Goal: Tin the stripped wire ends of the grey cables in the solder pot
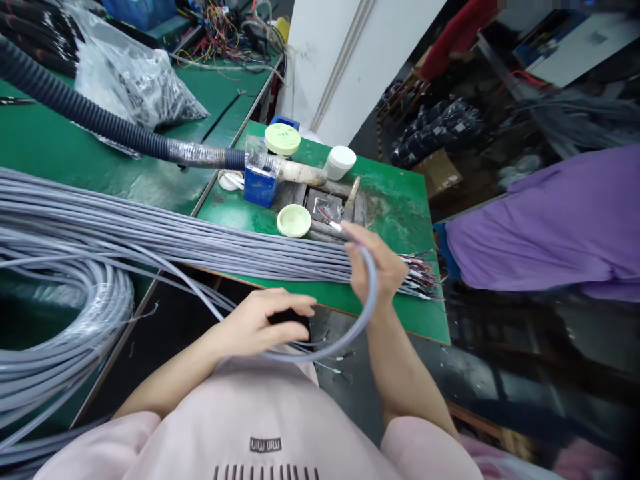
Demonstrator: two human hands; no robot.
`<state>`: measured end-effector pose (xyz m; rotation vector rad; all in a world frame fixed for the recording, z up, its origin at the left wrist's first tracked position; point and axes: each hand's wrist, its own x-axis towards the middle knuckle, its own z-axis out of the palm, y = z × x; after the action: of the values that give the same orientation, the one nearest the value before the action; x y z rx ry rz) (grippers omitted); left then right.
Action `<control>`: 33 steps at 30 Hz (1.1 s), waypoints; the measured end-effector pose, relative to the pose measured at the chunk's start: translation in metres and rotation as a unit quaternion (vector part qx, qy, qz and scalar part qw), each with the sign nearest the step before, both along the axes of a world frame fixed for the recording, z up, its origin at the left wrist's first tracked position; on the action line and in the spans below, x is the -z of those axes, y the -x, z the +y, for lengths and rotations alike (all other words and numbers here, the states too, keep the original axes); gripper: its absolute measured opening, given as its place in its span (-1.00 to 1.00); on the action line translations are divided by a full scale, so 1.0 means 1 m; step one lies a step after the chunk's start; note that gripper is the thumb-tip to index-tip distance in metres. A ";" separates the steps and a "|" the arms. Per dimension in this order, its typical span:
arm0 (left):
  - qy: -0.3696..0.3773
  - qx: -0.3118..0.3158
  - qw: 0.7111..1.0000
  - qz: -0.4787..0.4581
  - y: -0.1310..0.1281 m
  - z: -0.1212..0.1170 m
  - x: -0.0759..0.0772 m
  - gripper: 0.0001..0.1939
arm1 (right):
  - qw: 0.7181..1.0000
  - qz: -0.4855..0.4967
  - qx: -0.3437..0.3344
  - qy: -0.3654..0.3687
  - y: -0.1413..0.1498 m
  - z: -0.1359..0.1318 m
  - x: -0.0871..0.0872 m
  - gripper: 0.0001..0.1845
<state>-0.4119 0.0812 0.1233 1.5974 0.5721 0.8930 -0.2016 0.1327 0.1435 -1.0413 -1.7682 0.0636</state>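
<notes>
Gripping one grey sheathed cable (374,287) in the right hand (380,263), with the fingers (357,235) closed around it near a white-tipped end. Cable bowed downward in a loop, passing just below the left hand (263,323). Left hand raised above that loop, fingers (295,303) half curled. Dark item (289,320) close beneath the palm; hold on it not determinable from this view.

Cable position: alongside a long bundle of grey cables (175,240), laid across the near part of the green desk (395,227). Stripped bundle ends with coloured conductors (420,277) fanned out near the desk's right edge. Grey cable coil (65,320) lying beyond the desk's left edge, on an adjoining green desk (100,167).

Near the far edge of the desk: metal block with a square recess (324,203), pale green round lid (294,220), second pale green lid (283,139), white jar (340,162), and blue box (260,187) partly wrapped in clear plastic. Dark corrugated hose (75,110) running from upper left toward the blue box, foil-wrapped near its end. Clear plastic bag of dark parts (135,83) lying on the adjoining green desk. Purple-clad co-worker's garment (545,227) visible beyond the right edge of the desk.
</notes>
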 end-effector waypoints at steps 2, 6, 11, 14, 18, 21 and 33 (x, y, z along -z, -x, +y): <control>-0.126 0.026 0.989 0.066 0.007 -0.006 -0.009 -0.54 | 0.996 0.062 0.036 0.052 -0.002 0.019 -0.008 -0.80; -0.203 -0.012 0.972 0.114 0.012 -0.011 -0.015 -0.54 | 0.986 0.087 -0.013 0.143 0.003 0.056 -0.006 -0.74; -0.211 -0.063 0.970 0.101 0.016 -0.005 -0.014 -0.58 | 0.978 0.057 -0.052 0.196 0.010 0.083 0.012 -0.76; -0.204 -0.066 0.971 0.105 0.018 -0.002 -0.013 -0.60 | 0.975 0.045 -0.062 0.208 0.012 0.090 0.017 -0.79; -0.202 -0.072 0.971 0.102 0.020 0.001 -0.009 -0.61 | 0.971 0.028 -0.069 0.226 0.016 0.094 0.021 -0.80; -0.201 -0.077 0.972 0.096 0.021 0.002 -0.007 -0.62 | 0.969 0.022 -0.069 0.235 0.018 0.097 0.023 -0.79; -0.216 -0.097 0.967 0.090 0.025 0.006 -0.009 -0.58 | 0.982 0.017 -0.022 0.185 0.001 0.099 0.000 -0.77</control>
<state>-0.4364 0.0869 0.1319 2.0586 0.7035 1.0782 -0.2026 0.2320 0.1439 -1.2562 -1.7876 0.4492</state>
